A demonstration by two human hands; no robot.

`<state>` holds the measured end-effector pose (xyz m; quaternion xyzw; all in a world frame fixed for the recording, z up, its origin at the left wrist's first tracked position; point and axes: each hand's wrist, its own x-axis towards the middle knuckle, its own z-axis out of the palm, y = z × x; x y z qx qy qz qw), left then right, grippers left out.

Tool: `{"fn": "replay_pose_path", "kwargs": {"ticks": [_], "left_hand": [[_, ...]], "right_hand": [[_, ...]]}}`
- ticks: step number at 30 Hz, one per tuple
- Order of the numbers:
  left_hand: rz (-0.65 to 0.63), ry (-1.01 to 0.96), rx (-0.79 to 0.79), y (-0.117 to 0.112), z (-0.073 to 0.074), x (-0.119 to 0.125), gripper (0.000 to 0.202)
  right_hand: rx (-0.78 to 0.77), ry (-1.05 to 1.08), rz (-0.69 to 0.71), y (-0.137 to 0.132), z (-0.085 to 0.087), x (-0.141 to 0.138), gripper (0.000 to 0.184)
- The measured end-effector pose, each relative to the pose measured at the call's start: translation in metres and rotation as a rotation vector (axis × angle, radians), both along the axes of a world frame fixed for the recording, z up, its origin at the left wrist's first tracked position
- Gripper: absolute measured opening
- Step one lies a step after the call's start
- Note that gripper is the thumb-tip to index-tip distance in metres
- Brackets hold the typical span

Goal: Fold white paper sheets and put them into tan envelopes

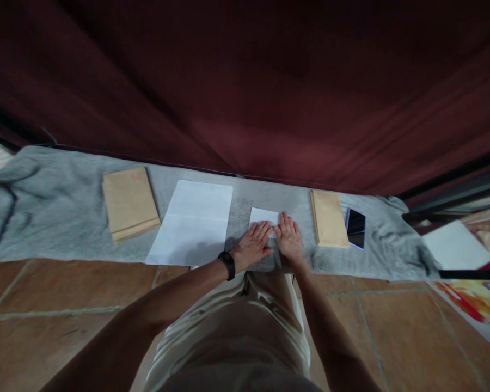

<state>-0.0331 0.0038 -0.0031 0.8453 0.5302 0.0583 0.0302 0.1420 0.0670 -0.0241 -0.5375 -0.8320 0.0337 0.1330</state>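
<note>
A small white piece of paper (264,215), apparently folded, lies on the grey cloth in front of me. My left hand (253,244), with a black band on its wrist, rests flat on the paper's near left part, fingers stretched out. Against the right side of the same paper lies my right hand (288,237), also flat with fingers extended. Both thumbs come close together near the paper's lower edge, and the hands cover much of it. Just left of my left hand sits a larger white sheet (196,220) with a faint crease across it.
A stack of brown envelopes (130,201) lies far left, another brown stack (330,219) to the right. Beside that is a phone (355,228). All rest on a narrow surface under grey cloth (69,218). A dark red curtain (269,109) hangs behind; tiled floor (408,326) lies below.
</note>
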Motion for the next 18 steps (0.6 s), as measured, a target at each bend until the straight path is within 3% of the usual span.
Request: {"fn": "replay_pose_path", "kwargs": {"ticks": [6,10,18], "left_hand": [[0.165,-0.098,0.037,-0.008,-0.005,-0.010,0.080],[0.281,-0.128,0.072,-0.009,-0.006,-0.019,0.071],[0.183,0.010,-0.100,0.016,0.004,-0.034,0.050]], "right_hand": [[0.034,0.043,-0.050,-0.003,0.000,0.011,0.059],[0.042,0.077,-0.071,-0.004,0.001,0.011,0.058],[0.021,0.108,-0.094,-0.006,0.005,0.008,0.057]]}}
